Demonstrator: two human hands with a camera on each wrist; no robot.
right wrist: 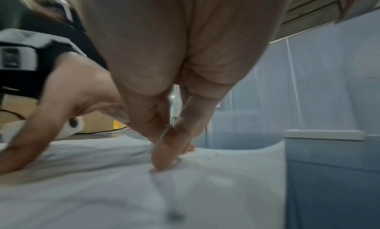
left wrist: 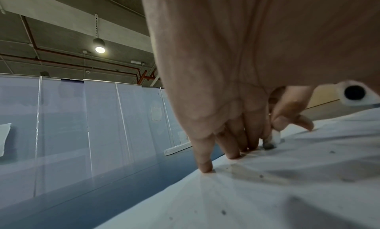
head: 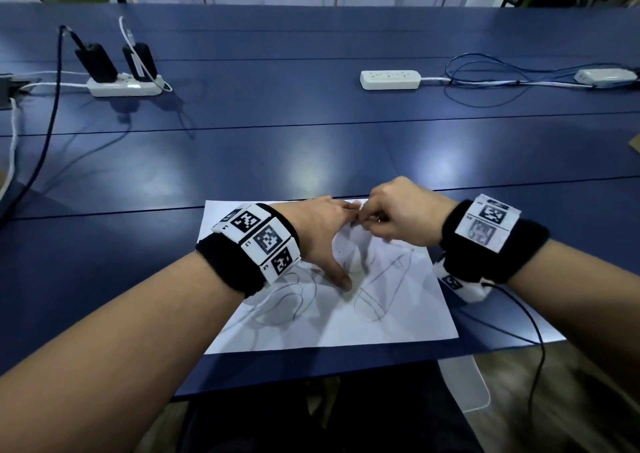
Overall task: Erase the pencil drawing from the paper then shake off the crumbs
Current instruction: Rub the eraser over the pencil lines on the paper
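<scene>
A white sheet of paper lies on the blue table near its front edge, covered with grey pencil lines. My left hand presses flat on the sheet, fingers straight and thumb spread; its fingertips push down by the far edge. Just right of it, my right hand pinches a small white eraser whose grey tip touches the paper. The head view hides the eraser behind my fingers. Dark crumbs dot the sheet. The right wrist view is blurred, with its fingers down on the paper.
A white power strip with two black plugs sits far left, another strip far centre, and a white adapter with blue cables far right. A black cable hangs from my right wrist over the table's front edge.
</scene>
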